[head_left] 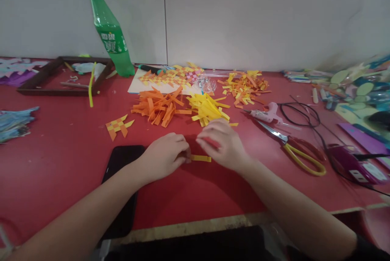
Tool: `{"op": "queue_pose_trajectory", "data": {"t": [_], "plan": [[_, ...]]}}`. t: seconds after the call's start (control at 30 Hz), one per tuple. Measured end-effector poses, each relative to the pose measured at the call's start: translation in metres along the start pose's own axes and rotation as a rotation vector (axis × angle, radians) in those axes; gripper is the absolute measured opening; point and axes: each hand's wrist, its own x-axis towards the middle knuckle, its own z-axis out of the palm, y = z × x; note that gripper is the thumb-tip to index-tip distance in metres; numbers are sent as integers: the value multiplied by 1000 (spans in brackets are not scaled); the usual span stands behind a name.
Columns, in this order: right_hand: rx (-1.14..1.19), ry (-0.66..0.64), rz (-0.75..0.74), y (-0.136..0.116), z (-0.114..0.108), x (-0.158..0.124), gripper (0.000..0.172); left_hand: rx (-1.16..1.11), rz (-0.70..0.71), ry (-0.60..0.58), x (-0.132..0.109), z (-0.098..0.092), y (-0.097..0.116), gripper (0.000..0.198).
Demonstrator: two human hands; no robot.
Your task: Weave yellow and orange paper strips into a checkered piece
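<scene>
My left hand (166, 155) rests on the red table (61, 147), fingers closed in a pinch on one end of a short yellow paper strip (201, 158). My right hand (222, 144) hovers just right of it, fingers curled down over the strip's other end; whether it holds anything is hidden. Just beyond the hands lie a pile of orange strips (160, 106) and a pile of yellow strips (206, 108). A small woven orange-and-yellow piece (118, 126) lies to the left.
A black phone (122, 188) lies under my left forearm. Yellow-handled scissors (295, 149), a glue gun (264, 114) with black cable and a purple device (353, 163) are at right. A green bottle (111, 33) and a wooden frame (62, 76) stand at back left.
</scene>
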Motion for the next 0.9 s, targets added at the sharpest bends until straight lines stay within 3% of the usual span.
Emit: {"op": "queue_pose_trajectory", "data": {"t": [0.2, 0.33, 0.5, 0.67, 0.77, 0.9], "plan": [[97, -371, 90, -13, 4, -3, 13, 78, -91, 59, -3, 0, 2, 9], [123, -449, 134, -13, 0, -4, 5, 57, -115, 60, -4, 0, 3, 6], [154, -457, 120, -15, 2, -4, 9, 56, -44, 28, -2, -1, 1, 7], [183, -350, 115, -11, 1, -2, 10, 4, -58, 81, 0, -2, -1, 9], [227, -251, 172, -10, -3, -2, 9, -163, -144, 148, 0, -4, -1, 1], [415, -206, 182, -10, -8, -2, 17, -347, -262, 344, 2, -7, -4, 20]]}}
